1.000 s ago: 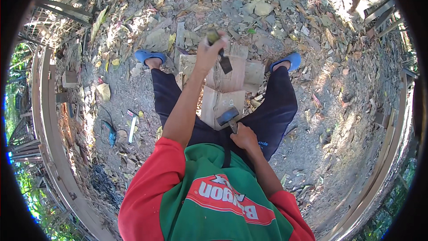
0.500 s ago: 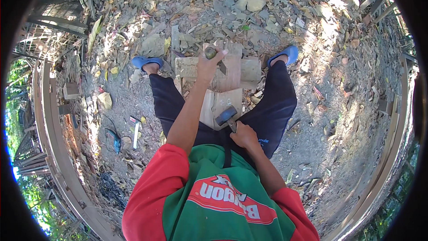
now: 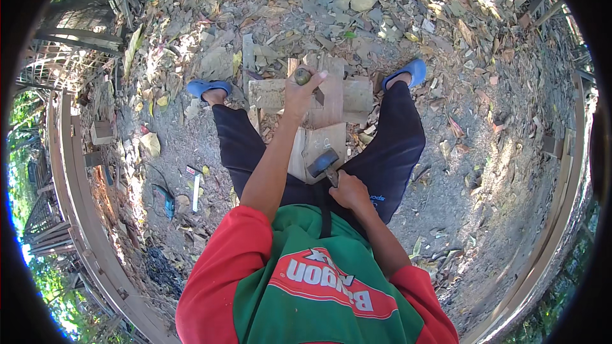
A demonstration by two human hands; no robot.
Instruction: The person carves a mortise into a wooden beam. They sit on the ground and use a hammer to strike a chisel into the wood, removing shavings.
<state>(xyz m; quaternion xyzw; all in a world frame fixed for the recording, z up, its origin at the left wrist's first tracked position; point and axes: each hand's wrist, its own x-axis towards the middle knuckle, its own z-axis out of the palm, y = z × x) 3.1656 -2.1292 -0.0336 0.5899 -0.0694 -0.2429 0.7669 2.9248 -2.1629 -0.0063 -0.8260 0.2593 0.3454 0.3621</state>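
Note:
My left hand point(image 3: 299, 97) is wrapped round the upright handle of a chisel point(image 3: 302, 76); its rounded butt shows above the fist. A piece of dark flat blade shows beside the fingers, over a wooden board point(image 3: 333, 92). My right hand point(image 3: 349, 191) grips the short handle of a hammer point(image 3: 323, 162) near my lap. The hammer's dark, blocky head hangs above a second pale board point(image 3: 326, 142) that lies between my thighs. Where the chisel's tip meets the wood is hidden by my left hand.
A wooden crosspiece point(image 3: 359, 96) lies under the upper board between my feet. To the left on the dirt are a try square point(image 3: 196, 191) and a teal power tool point(image 3: 169, 204) with a cord. Dry leaves and wood chips litter the ground. Long planks point(image 3: 70, 172) stand at the left.
The hammer head has tilted and risen very slightly in my right hand. My left hand with the chisel stays almost where it was.

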